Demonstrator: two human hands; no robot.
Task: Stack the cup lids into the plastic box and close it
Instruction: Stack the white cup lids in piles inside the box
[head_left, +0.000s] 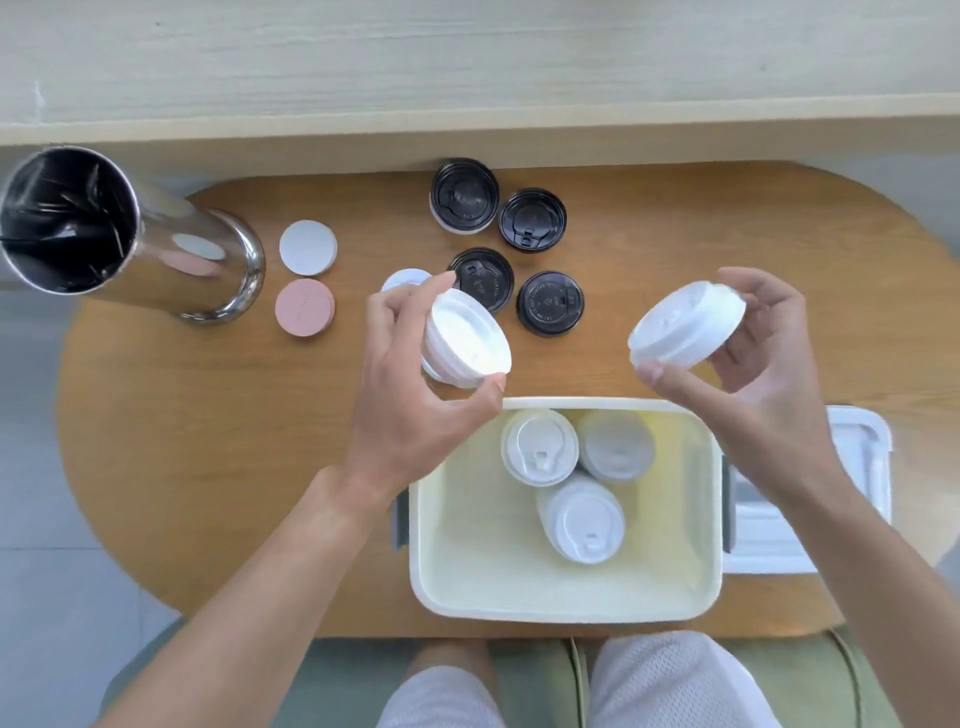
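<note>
My left hand (410, 395) grips a short stack of white cup lids (465, 340) above the table, just left of the box's far edge. A single white lid (685, 325), tilted, is held between the thumb and fingers of my right hand (753, 374) over the box's far right corner. The open plastic box (571, 592) stands at the table's near edge with three white lids (540, 447) (615, 444) (584, 519) inside. Several black lids (465, 195) lie on the table beyond my hands, and one more white lid (405, 278) peeks out behind my left hand.
The box's white cover (862, 467) lies on the table to the right of the box. A steel bin with a black liner (67, 218) stands at the far left. A white coaster (308, 248) and a pink coaster (305, 306) lie beside it. A wooden ledge runs behind the table.
</note>
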